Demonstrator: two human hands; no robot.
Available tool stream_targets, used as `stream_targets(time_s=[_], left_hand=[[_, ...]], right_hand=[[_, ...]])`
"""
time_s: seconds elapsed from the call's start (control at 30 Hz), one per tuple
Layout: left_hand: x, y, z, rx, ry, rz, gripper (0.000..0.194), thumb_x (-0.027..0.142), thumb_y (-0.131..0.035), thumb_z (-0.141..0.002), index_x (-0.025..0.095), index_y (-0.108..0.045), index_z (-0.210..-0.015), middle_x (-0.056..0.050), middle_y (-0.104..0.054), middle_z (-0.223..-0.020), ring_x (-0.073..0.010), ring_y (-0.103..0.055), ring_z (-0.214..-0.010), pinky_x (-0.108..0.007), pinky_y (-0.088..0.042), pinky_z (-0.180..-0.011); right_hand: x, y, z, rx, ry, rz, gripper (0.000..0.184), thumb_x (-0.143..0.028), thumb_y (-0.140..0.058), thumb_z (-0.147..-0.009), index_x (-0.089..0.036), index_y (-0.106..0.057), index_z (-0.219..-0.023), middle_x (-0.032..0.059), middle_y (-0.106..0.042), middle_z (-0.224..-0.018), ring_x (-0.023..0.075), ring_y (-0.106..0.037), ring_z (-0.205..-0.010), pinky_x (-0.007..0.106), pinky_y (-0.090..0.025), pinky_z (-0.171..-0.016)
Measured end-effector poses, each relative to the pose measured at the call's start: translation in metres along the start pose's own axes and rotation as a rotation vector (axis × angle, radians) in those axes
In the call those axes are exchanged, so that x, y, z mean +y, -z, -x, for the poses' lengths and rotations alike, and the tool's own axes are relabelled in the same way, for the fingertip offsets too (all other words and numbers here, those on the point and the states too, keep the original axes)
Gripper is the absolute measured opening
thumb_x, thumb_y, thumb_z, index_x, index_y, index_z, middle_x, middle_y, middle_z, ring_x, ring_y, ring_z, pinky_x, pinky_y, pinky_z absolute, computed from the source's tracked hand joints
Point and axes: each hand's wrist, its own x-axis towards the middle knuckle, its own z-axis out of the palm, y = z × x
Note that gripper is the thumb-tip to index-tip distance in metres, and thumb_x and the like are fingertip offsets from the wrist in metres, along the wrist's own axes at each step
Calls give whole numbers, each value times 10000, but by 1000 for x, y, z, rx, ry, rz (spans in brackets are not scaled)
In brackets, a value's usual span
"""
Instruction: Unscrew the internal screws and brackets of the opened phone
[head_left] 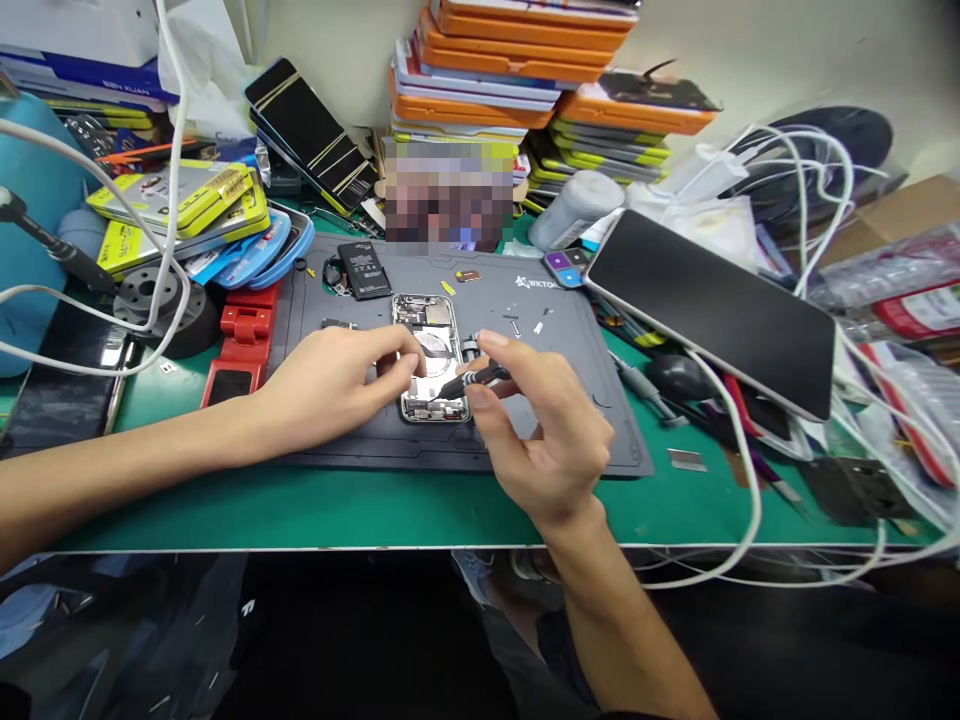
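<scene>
An opened smartphone [431, 365] lies on the grey work mat [420, 450], its circuit board and inner parts exposed. My left hand [341, 380] rests at the phone's left side with fingers curled over the frame's middle. Thumb and forefinger come close together; whatever they may pinch is hidden. Between the fingertips of my right hand [544, 425] is a slim dark screwdriver [480, 378], slanting so its tip is at the lower part of the phone's inside. A black phone battery [365, 270] lies above the phone on the mat.
Small loose parts [516, 325] lie on the mat's right. A red clamp [244, 340] stands left of it, near a dark round holder [161, 305]. A large dark-screened device [709, 305] and white cables [739, 420] crowd the right. Orange boxes [517, 50] are stacked behind.
</scene>
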Motion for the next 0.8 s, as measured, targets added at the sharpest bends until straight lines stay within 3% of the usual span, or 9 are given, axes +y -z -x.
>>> stream_targets(time_s=[0.13,0.23,0.47,0.57,0.67,0.8], left_hand=[[0,7,-6,38,118,434,508,498,-343,-1102,187,-704,-925,20,-594,-628,-93,-489,-559,-241,-339,-544],[-1,10,-9,120,159,587,554,546,-321,-1096,185,-637,-819,8,-555,-610,-89,-465,-537,-233,-324,-523],[-1,11,-12,177,172,644,495,457,-330,-1094,201,-500,-706,31,-471,-562,-68,-398,-490,-207,-302,-506],[-1,11,-11,176,160,647,489,430,-337,-1101,196,-503,-704,38,-460,-553,-66,-391,-489,-204,-302,-507],[-2,11,-10,178,144,651,488,409,-354,-1107,189,-515,-703,38,-470,-561,-64,-399,-496,-203,-312,-518],[-2,10,-9,183,134,677,499,440,-387,-1106,184,-527,-701,38,-474,-567,-67,-398,-498,-210,-326,-533]], right_hand=[[-1,0,1,-20,0,9,762,-68,-740,-883,-338,-482,-1547,32,-785,-1230,165,-692,-792,334,-637,-657],[-1,-1,2,-38,-8,40,780,-93,-761,-880,-351,-464,-1554,28,-787,-1236,149,-668,-718,340,-640,-656],[-1,-1,0,21,-79,-43,722,-105,-747,-892,-355,-496,-1521,40,-745,-1311,165,-767,-833,304,-644,-601],[-15,0,-8,88,-252,-243,664,-90,-725,-903,-358,-518,-1474,40,-720,-1298,170,-776,-916,289,-659,-612],[-29,-4,-12,-57,-420,-442,596,-122,-678,-949,-336,-477,-1467,24,-747,-1163,180,-776,-966,322,-704,-705],[-35,-14,-9,-116,-349,-376,533,-131,-655,-968,-332,-510,-1440,27,-743,-1234,160,-771,-947,360,-719,-843]])
